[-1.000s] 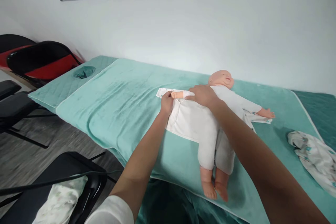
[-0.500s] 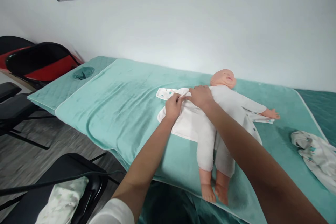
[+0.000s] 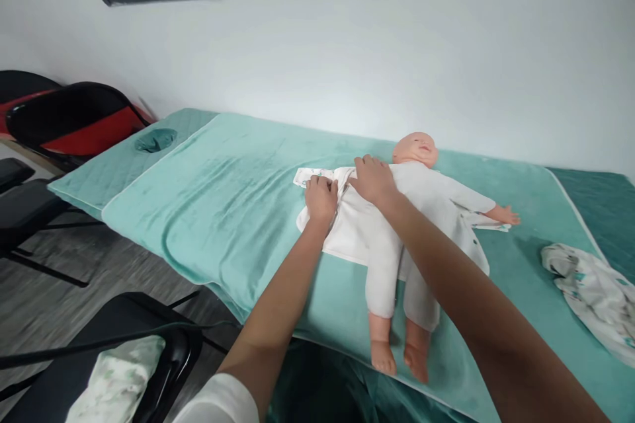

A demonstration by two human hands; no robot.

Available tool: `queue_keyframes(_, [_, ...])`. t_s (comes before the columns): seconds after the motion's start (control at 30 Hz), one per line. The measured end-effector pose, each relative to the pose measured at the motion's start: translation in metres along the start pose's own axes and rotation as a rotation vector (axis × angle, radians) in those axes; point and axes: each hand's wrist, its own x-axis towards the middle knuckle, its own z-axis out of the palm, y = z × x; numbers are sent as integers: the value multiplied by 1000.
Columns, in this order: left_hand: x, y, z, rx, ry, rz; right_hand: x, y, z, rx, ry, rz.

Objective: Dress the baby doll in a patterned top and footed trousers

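— How many of each?
— One teal-covered bed (image 3: 223, 172). One baby doll (image 3: 431, 198) on its back on it. One open sleepsuit flap (image 3: 342, 234). Two hands.
— And the hands?
— The left hand (image 3: 321, 198) is curled on the flap, grip unclear. The right hand (image 3: 371, 180) lies flat, fingers together, on the doll's shoulder.
— Anything changed?
— The doll's tiny hand showed a second ago and is now covered.
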Motion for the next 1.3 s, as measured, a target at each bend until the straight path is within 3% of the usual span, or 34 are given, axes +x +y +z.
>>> queue_keyframes(0.13, [-3,3,-3,-73,-53,97,-29,43,-23,252,265,3])
queue_keyframes(0.23, [-6,5,-6,-178,-82,110,-65,85,-29,334,485,267])
queue_keyframes(0.33, [-8,8,-8,-235,-83,106,-99,118,-22,346,447,668])
queue_keyframes(0.4, [-10,13,-11,-264,-82,97,-114,128,-16,377,354,760])
queue_keyframes(0.7, [-10,66,-23,-594,-159,-33,-123,132,-15,438,232,698])
queue_keyframes(0.9, [3,96,-22,-680,-235,-104,-124,134,-4,843,314,605])
queue_keyframes(1.13, [21,106,-31,-710,-248,-102,-117,126,15,1157,292,428])
queue_keyframes(1.3, [26,105,-39,-652,-264,-128,-117,119,16,1314,203,387])
